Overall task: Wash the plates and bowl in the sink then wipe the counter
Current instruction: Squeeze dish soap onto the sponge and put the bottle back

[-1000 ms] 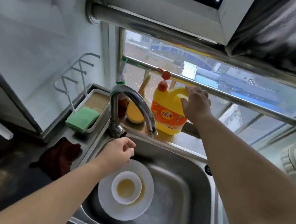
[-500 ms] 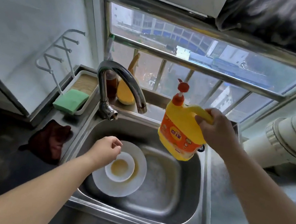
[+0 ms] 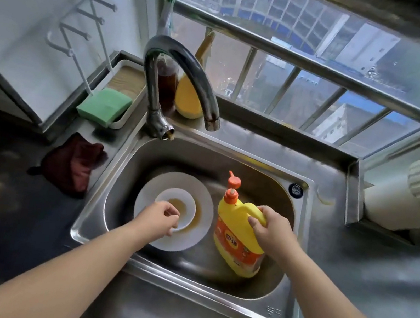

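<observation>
Yellow plastic detergent jug: gripped at its handle by right hand, inside steel sink.
White bowl: on white plate, left of jug.
Left hand: loosely curled over bowl's rim; contact unclear.

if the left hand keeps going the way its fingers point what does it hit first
Most likely the small bowl: the left hand hovers at its near rim, fingers curled toward it. The bowl sits on the white plate. How high the hand is above them is unclear.

One plate, one bowl, one soap bottle, one green sponge, one dark cloth, two hands.
</observation>
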A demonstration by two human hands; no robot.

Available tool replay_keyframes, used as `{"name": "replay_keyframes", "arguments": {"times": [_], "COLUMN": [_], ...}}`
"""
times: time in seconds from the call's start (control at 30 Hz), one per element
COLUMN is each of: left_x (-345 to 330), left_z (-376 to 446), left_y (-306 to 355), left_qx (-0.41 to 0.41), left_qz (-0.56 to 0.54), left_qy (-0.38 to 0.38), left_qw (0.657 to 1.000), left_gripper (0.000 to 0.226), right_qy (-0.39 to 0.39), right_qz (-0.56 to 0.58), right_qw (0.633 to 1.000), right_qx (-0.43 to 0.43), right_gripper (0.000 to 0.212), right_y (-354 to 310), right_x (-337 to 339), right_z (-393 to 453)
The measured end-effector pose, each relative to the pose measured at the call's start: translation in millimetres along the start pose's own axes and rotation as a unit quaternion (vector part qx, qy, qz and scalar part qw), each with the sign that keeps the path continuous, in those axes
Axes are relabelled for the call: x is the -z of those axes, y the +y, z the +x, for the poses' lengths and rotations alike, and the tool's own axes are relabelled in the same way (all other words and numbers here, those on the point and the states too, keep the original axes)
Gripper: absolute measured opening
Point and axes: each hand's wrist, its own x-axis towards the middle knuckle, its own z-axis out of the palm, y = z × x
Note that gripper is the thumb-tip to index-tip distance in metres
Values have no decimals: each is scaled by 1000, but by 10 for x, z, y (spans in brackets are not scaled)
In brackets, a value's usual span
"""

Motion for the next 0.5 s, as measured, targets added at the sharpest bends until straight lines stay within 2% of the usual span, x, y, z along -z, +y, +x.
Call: {"name": "replay_keyframes", "arguments": {"times": [0.13, 0.33, 0.5], "left_x": [-122, -276, -483], "left_z": [-62, -138, -222], "left_y": [73, 125, 186], "left_qx": [24, 30, 44], "left_qz": [-101, -180, -246], "left_qy": [-21, -43, -26], "left_qw": [994, 982, 968], "left_gripper": [10, 23, 36], "right_qy": [-76, -80, -90], "right_qz": [14, 26, 53], "right_qw": [997, 995, 994], "right_qx": [32, 53, 41], "right_gripper": [36, 23, 25], "right_y": [0, -95, -123], "right_x": [-24, -146, -219], "right_z": [-33, -132, -209]}}
